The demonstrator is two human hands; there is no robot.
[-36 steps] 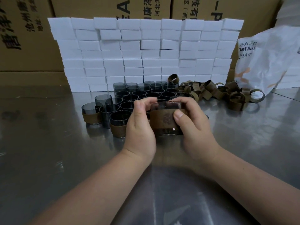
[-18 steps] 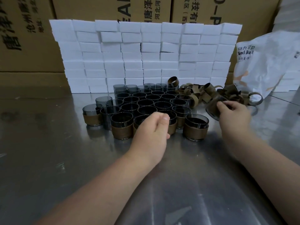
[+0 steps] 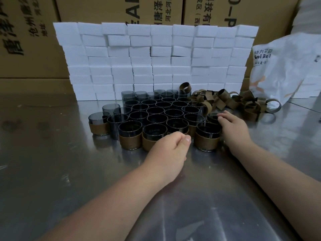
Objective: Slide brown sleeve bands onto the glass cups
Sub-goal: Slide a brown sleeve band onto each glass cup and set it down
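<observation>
Working at a steel table, a person sets both bare hands at the near edge of a tight cluster of smoky glass cups. The left hand hovers just in front of the front row with its fingers curled in and the thumb laid against the forefinger; nothing shows in its grasp. The right hand reaches in from the right, its fingers held together and nearly straight, their tips touching the rim of a dark cup in the second row. Its thumb is hidden, so whether it grips anything underneath cannot be told.

Several cups in the front row wear brown sleeve bands around their lower halves: one at the far left, two side by side near the middle, and one just beside the right hand. The cups behind them stand upright, packed rim to rim, bare as far as can be seen. A loose heap of more bands lies on the table to the right of the cups, beyond the right hand.

A wall of stacked white foam blocks rises behind the cups, with printed cardboard cartons beyond it and a white plastic bag at the far right.
</observation>
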